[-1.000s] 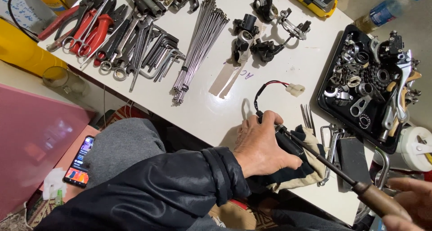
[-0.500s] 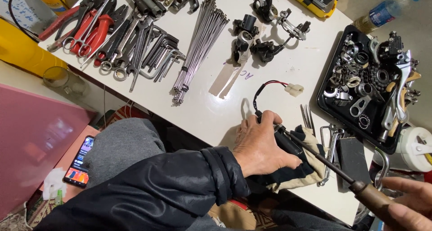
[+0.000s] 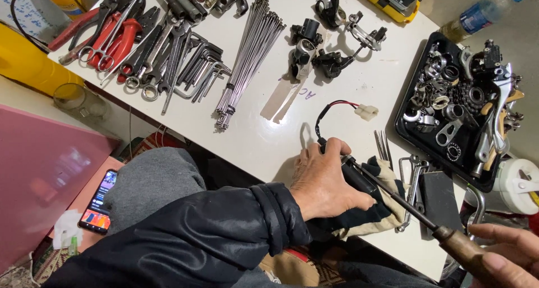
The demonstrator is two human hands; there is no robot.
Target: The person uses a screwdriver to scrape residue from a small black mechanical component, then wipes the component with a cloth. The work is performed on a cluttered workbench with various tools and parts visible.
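Black part (image 3: 359,178), cylindrical, lies on a cloth (image 3: 387,209) at the near table (image 3: 258,136) edge, about 5 o'clock from the table's middle. The left hand (image 3: 323,181) covers its near end, fingers curled round it in a firm grip. A cable (image 3: 331,111) runs from the part toward 12 o'clock and ends in a white plug (image 3: 366,112), which rests on the bare tabletop. The right hand (image 3: 508,254), at the 4 o'clock corner of the frame, is closed round the brown wooden handle of a screwdriver (image 3: 404,201). The shaft runs toward 10 o'clock and its tip meets the part just beside the left thumb; whether the tip is seated in a screw cannot be told, as the hand hides the spot. At 3 o'clock from the part lie loose wrenches (image 3: 412,181) and a dark block (image 3: 438,192). A black tray (image 3: 407,131) of small metal pieces sits at 2 o'clock. A bundle of spokes (image 3: 247,58) lies at 11 o'clock, with hex keys (image 3: 205,69) and red-handled pliers (image 3: 112,38) farther toward 10 o'clock. Black clamp fittings (image 3: 314,46) stand at 12 o'clock. A phone (image 3: 98,204) with lit screen lies below the table at 9 o'clock.
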